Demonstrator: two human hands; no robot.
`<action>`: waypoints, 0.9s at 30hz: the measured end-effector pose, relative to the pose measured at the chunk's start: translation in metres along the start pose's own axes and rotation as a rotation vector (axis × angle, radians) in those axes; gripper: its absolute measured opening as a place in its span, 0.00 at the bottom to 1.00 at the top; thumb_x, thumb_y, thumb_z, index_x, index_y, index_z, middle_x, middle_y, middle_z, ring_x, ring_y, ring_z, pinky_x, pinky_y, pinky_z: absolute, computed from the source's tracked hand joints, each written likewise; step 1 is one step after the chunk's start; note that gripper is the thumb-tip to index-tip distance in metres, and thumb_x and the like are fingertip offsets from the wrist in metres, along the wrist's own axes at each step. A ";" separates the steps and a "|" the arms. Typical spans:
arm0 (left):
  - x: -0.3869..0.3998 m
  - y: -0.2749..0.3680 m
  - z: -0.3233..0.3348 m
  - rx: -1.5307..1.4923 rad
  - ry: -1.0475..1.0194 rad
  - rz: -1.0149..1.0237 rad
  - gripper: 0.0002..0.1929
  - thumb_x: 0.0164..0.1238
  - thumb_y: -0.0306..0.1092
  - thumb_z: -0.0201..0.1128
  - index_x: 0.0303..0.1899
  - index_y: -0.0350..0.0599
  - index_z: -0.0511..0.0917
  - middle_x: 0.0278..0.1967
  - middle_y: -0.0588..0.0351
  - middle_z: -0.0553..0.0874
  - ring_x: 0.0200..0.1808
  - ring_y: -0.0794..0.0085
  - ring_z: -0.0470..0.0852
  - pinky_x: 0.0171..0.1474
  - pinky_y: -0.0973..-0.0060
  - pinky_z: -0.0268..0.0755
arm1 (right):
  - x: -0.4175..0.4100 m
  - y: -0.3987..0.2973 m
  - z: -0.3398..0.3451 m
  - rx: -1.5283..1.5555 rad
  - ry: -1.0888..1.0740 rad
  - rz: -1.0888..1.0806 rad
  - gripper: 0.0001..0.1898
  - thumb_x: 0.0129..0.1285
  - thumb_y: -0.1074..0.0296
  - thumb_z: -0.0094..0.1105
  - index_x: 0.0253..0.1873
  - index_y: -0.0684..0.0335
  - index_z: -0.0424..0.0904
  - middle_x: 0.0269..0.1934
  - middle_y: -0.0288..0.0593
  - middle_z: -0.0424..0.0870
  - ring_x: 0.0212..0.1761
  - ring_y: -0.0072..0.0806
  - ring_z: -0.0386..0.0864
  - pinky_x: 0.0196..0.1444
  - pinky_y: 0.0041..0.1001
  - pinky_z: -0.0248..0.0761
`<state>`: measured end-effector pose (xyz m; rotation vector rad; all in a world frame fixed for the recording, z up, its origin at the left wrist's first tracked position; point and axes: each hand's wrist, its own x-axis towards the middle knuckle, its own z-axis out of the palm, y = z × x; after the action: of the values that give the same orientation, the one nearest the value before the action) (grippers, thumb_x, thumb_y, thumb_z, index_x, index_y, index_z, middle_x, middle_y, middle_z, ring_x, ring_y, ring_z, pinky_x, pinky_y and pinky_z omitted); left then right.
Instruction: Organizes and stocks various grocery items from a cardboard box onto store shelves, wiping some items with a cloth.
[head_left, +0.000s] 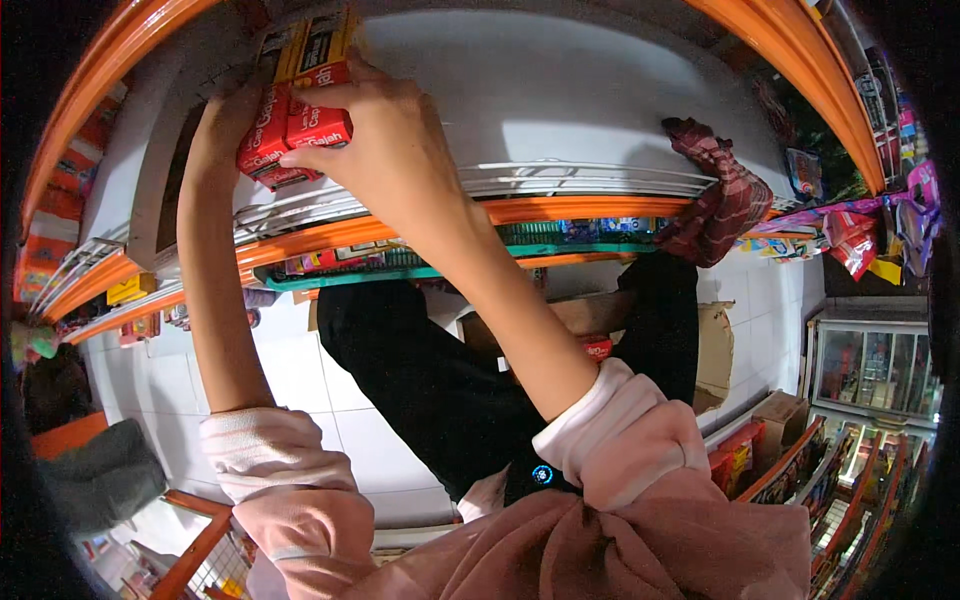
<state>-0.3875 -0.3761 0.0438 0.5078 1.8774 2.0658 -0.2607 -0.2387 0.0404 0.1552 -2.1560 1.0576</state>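
Observation:
Several small red and yellow cardboard boxes (292, 135) bearing writing are grouped on the left part of a grey-white shelf (555, 90). My right hand (397, 131) grips the near red boxes from the right, its thumb low on the front and a finger across the top. Against the left side of the same group lies my left hand (232, 112). Its fingers are in shadow and partly hidden by the boxes, so their hold is unclear.
A brown carton (169, 180) stands left of my left forearm. White wire rail (585, 176) and an orange beam (592, 208) edge the shelf. A checked maroon cloth (720, 195) hangs over them. Below are a green tray (330, 279) and an open cardboard box (585, 313) by my legs.

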 end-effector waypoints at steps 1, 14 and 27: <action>0.000 -0.002 -0.003 0.038 0.054 -0.013 0.16 0.68 0.33 0.54 0.53 0.34 0.72 0.43 0.48 0.81 0.41 0.69 0.80 0.42 0.74 0.75 | 0.000 -0.001 0.000 -0.035 -0.028 0.032 0.24 0.38 0.62 0.76 0.43 0.66 0.82 0.43 0.54 0.81 0.44 0.43 0.81 0.49 0.33 0.75; 0.007 -0.008 -0.004 0.130 -0.063 0.026 0.17 0.71 0.36 0.51 0.55 0.36 0.72 0.46 0.52 0.80 0.42 0.74 0.78 0.46 0.76 0.72 | 0.000 0.001 -0.007 0.020 -0.049 -0.018 0.28 0.41 0.65 0.74 0.52 0.63 0.78 0.38 0.56 0.81 0.38 0.43 0.82 0.44 0.33 0.75; 0.033 -0.034 -0.029 0.264 -0.013 0.122 0.17 0.71 0.39 0.52 0.53 0.37 0.74 0.44 0.53 0.81 0.41 0.74 0.77 0.46 0.76 0.70 | -0.001 0.002 -0.008 -0.031 -0.065 -0.010 0.29 0.43 0.69 0.73 0.54 0.66 0.75 0.34 0.57 0.82 0.32 0.43 0.82 0.38 0.32 0.75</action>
<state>-0.4307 -0.3832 0.0097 0.7130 2.1749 1.8887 -0.2567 -0.2319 0.0419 0.1880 -2.2262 1.0258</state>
